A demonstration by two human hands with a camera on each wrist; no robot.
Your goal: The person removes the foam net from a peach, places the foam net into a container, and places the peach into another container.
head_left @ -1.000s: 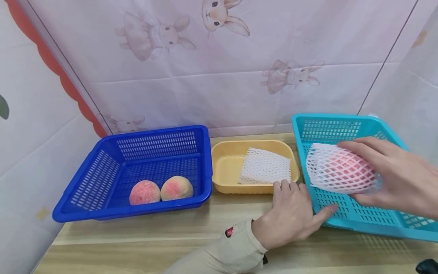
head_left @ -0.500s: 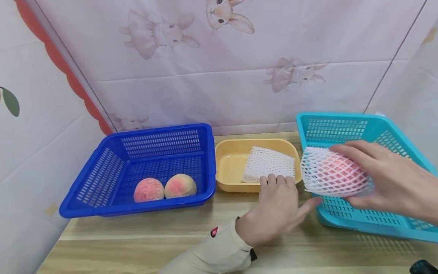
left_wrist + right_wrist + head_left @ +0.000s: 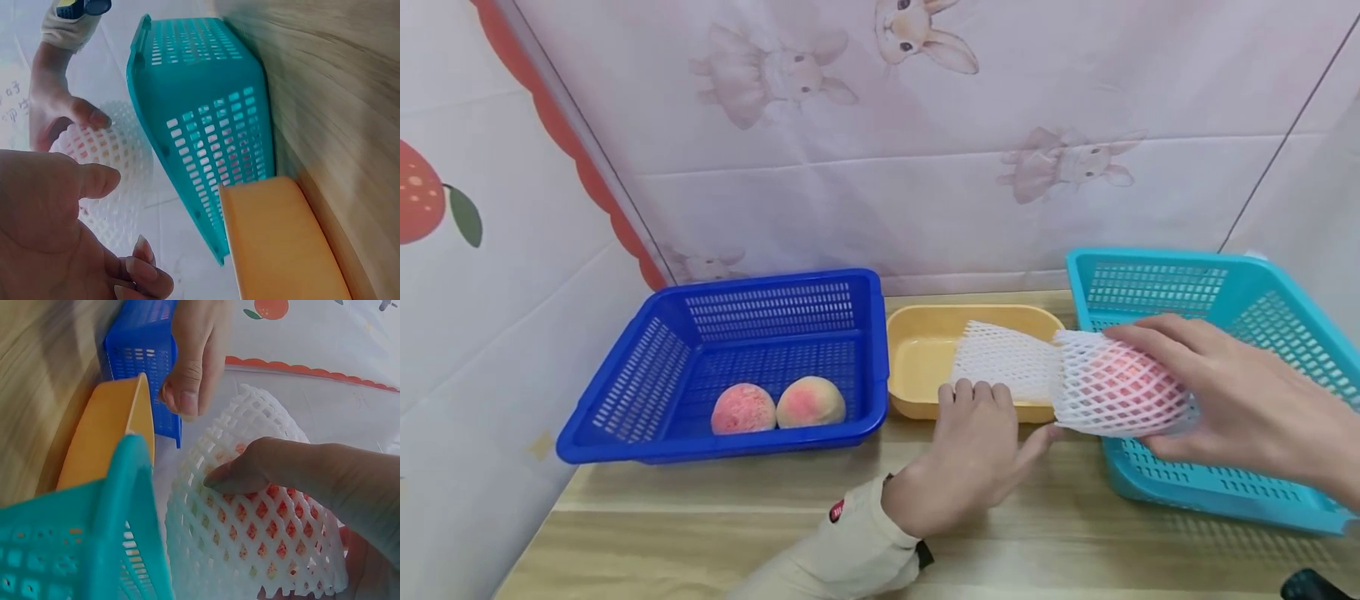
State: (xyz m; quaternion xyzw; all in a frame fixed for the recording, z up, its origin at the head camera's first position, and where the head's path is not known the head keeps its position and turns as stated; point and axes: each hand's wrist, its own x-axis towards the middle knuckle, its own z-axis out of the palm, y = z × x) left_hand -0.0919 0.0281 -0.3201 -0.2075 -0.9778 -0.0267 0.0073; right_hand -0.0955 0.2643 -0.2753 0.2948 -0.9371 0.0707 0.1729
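One netted peach (image 3: pixel 1133 382) fills the curled right hand (image 3: pixel 1228 400); the left hand (image 3: pixel 966 454), lower centre, has loose, empty fingers.

Wears a cream sleeve (image 3: pixel 827 554) above the left hand (image 3: pixel 970 458), loose and softly creased, finishing in a plain cuff (image 3: pixel 880 521) at the wrist. Carries a small red badge (image 3: pixel 837 511) on the cloth, rounded, with white marks too small to read. Shows a black tab (image 3: pixel 924 555) at the cuff's edge. Above the bare right hand (image 3: pixel 1232 400), wears a pale, wrinkled wristband or cuff end (image 3: pixel 70 31), topped by a dark blue, rounded piece (image 3: pixel 97 6).
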